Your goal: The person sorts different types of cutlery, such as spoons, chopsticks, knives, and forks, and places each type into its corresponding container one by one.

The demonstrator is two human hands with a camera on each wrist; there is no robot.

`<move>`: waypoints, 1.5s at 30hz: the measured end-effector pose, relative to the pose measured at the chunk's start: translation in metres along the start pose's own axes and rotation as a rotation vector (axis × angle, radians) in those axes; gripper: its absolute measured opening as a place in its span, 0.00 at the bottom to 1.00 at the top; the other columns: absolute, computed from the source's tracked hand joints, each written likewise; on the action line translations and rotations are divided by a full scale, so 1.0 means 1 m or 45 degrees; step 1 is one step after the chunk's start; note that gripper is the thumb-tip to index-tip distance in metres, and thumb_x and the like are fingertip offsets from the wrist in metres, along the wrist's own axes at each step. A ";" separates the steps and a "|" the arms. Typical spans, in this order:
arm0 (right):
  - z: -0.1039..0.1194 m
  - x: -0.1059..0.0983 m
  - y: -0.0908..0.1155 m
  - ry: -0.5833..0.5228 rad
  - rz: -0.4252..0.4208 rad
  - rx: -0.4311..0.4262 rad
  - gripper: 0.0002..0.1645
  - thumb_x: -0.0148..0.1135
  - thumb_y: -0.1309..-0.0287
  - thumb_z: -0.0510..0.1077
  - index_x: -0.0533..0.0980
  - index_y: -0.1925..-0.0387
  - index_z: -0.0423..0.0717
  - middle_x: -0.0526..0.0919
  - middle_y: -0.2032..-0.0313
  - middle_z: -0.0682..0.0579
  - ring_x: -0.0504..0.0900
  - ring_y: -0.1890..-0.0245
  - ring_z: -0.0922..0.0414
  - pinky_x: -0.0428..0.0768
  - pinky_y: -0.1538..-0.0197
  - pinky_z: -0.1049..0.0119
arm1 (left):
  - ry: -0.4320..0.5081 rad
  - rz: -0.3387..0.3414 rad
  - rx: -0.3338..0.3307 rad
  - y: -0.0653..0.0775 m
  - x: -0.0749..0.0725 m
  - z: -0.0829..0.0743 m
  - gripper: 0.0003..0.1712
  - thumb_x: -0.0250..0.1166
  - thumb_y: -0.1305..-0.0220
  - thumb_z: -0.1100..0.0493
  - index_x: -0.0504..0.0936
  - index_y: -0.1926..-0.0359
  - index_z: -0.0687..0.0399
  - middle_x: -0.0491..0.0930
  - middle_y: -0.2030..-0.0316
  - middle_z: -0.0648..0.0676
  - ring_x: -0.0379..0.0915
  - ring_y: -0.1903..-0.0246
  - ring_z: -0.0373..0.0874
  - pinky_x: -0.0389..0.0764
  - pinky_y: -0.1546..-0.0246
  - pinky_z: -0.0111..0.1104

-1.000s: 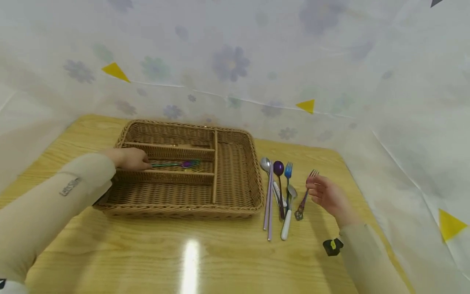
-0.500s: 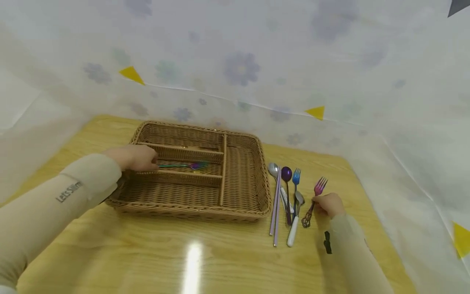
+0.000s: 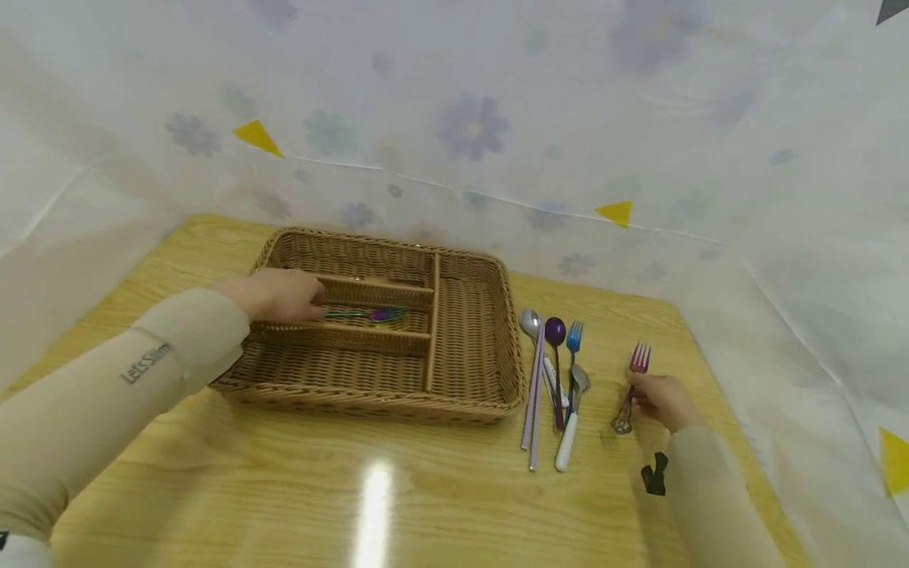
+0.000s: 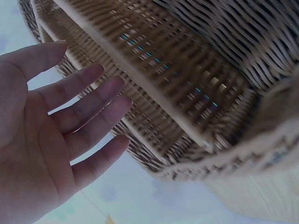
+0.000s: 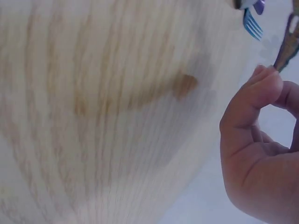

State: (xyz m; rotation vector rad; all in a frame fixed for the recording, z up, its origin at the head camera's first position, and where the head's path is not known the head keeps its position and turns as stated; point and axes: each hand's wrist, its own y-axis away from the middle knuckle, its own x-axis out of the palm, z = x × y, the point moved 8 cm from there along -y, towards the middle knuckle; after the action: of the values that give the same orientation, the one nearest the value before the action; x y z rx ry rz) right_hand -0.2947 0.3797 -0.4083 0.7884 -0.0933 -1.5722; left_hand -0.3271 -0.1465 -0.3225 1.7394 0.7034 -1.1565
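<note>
My right hand (image 3: 663,401) pinches a purple fork (image 3: 641,359) by its dark ornate handle, tines pointing away from me. In the right wrist view, thumb and fingertips meet on that fork's handle (image 5: 287,44). On the left, my left hand (image 3: 287,296) reaches over the middle compartment of a wicker basket (image 3: 472,339). An iridescent fork (image 3: 387,314) with a green handle lies in that compartment, its handle end hidden by the hand. Seen from the left wrist, the left hand (image 4: 60,126) has loosely extended fingers and holds nothing.
Between the basket and my right hand lie pale purple chopsticks (image 3: 534,402), a silver spoon (image 3: 529,322), a dark purple spoon (image 3: 555,331), a blue fork (image 3: 575,337) and a white-handled spoon (image 3: 566,446). A patterned sheet (image 3: 469,126) hangs behind the wooden table (image 3: 298,489).
My right hand has come down onto the purple fork, pinched it, and shifted it right, away from the other cutlery. The left hand has moved slightly right over the compartment.
</note>
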 end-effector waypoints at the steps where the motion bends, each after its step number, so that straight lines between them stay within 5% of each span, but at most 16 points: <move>1: 0.000 -0.001 0.002 -0.043 0.012 0.001 0.19 0.44 0.33 0.45 0.65 0.54 0.30 0.74 0.80 0.59 0.74 0.81 0.68 0.77 0.73 0.75 | -0.012 -0.008 0.010 -0.001 -0.001 -0.003 0.19 0.53 0.31 0.52 0.77 0.51 0.62 0.81 0.59 0.56 0.78 0.64 0.45 0.78 0.64 0.43; 10: 0.021 0.011 0.025 -0.547 0.130 -0.024 0.09 0.47 0.33 0.44 0.72 0.68 0.48 0.77 0.78 0.59 0.78 0.77 0.67 0.78 0.68 0.76 | 0.026 -0.121 0.118 -0.008 -0.009 -0.028 0.17 0.53 0.31 0.52 0.79 0.52 0.58 0.82 0.60 0.54 0.78 0.65 0.43 0.79 0.61 0.43; 18: 0.061 0.048 0.046 -0.832 0.144 -0.066 0.07 0.40 0.30 0.45 0.61 0.53 0.51 0.75 0.74 0.55 0.80 0.71 0.63 0.80 0.61 0.74 | 0.122 -0.187 0.213 -0.012 -0.012 -0.045 0.16 0.52 0.31 0.51 0.79 0.52 0.55 0.82 0.59 0.53 0.78 0.63 0.43 0.79 0.62 0.42; 28: 0.108 0.118 0.070 -0.767 0.209 -0.213 0.08 0.36 0.29 0.44 0.62 0.54 0.47 0.74 0.75 0.56 0.78 0.72 0.63 0.79 0.60 0.75 | 0.203 -0.226 0.336 -0.013 -0.017 -0.077 0.14 0.52 0.30 0.50 0.80 0.55 0.51 0.80 0.66 0.50 0.73 0.72 0.38 0.75 0.69 0.35; 35: 0.130 0.171 0.082 -0.790 0.207 -0.260 0.23 0.38 0.29 0.43 0.55 0.37 0.37 0.75 0.73 0.53 0.81 0.70 0.61 0.81 0.59 0.72 | 0.226 -0.260 0.399 -0.015 -0.017 -0.110 0.18 0.51 0.30 0.47 0.79 0.49 0.51 0.82 0.59 0.49 0.78 0.63 0.39 0.79 0.58 0.39; 41: 0.144 0.206 0.089 -0.862 0.233 -0.268 0.08 0.42 0.31 0.41 0.64 0.55 0.41 0.77 0.72 0.50 0.83 0.70 0.58 0.82 0.59 0.68 | 0.211 -0.207 0.432 -0.018 -0.011 -0.131 0.24 0.53 0.32 0.44 0.76 0.46 0.55 0.83 0.61 0.49 0.79 0.66 0.39 0.80 0.63 0.35; 45: 0.150 0.219 0.095 -0.863 0.282 -0.273 0.08 0.42 0.32 0.41 0.66 0.57 0.41 0.79 0.70 0.51 0.83 0.70 0.59 0.82 0.60 0.69 | 0.198 -0.227 0.425 -0.017 -0.014 -0.135 0.19 0.56 0.33 0.49 0.78 0.47 0.54 0.83 0.60 0.50 0.79 0.64 0.40 0.80 0.64 0.35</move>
State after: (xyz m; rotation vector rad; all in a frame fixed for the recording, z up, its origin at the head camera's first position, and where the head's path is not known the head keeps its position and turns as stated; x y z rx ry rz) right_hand -0.2821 0.1061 -0.3401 0.0500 -0.4788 -1.5452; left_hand -0.2924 -0.0174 -0.2956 2.0969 0.8074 -1.3288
